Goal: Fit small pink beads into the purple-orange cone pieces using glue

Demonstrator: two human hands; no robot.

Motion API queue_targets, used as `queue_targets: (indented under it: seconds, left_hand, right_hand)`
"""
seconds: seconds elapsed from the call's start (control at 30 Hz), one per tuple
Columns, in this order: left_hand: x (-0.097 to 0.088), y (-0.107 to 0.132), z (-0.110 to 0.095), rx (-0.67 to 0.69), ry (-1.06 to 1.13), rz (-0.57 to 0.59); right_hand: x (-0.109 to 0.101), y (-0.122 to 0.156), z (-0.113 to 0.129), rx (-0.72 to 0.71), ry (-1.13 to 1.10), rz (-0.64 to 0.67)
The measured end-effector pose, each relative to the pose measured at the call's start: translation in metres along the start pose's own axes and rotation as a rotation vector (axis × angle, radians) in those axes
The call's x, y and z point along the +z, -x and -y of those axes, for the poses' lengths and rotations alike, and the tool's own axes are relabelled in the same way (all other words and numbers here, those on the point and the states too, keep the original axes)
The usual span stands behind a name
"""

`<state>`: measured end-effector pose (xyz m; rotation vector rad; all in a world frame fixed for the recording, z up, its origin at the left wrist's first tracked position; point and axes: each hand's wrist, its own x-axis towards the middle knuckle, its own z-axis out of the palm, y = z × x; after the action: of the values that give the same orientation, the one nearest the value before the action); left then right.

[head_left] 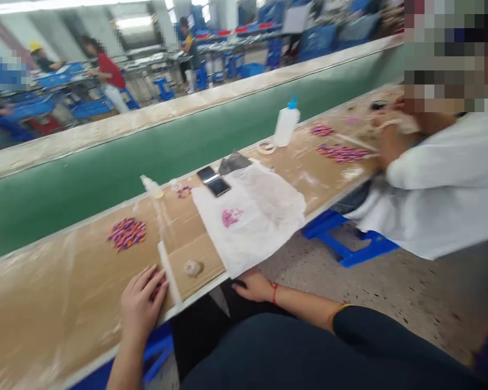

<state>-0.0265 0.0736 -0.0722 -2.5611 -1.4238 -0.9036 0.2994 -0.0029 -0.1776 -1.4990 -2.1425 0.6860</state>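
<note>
- Two hands of yours rest at the near edge of the worktop (44, 309).
- Your left hand (140, 306) lies on purple-orange beads (157, 287), fingers (152, 279) slightly apart.
- Your right hand (252, 287) sits below a white sheet (248, 216), fingers (239, 284) together, clamped on nothing.
- A bigger bead pile (127, 234) lies ahead of your left hand.
- A co-worker's hand (390, 143) is well along the worktop, beside more beads (341, 153).

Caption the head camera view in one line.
Left hand touches small coloured pieces on a cardboard-covered bench; right hand rests by a white sheet.
</note>
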Motion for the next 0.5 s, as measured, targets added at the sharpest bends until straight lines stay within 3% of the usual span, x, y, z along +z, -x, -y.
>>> queue_targets:
  seconds: [0.1, 0.2, 0.33, 0.5]
  left_hand:
    - [-0.005, 0.005, -0.002, -0.131, 0.003, 0.079]
    - [-0.009, 0.015, 0.020, -0.266, -0.079, 0.119]
    - [-0.022, 0.021, 0.064, -0.408, -0.153, 0.091]
    - [-0.034, 0.001, 0.136, -0.565, -0.224, -0.007]
  right_hand:
    - [0.006, 0.008, -0.003, 0.027, -0.017, 0.036]
    - [0.010, 0.008, -0.010, 0.012, -0.034, 0.058]
    - [0.014, 0.008, -0.017, 0.020, -0.024, 0.042]
    - [0.024, 0.014, -0.026, 0.029, 0.017, -0.043]
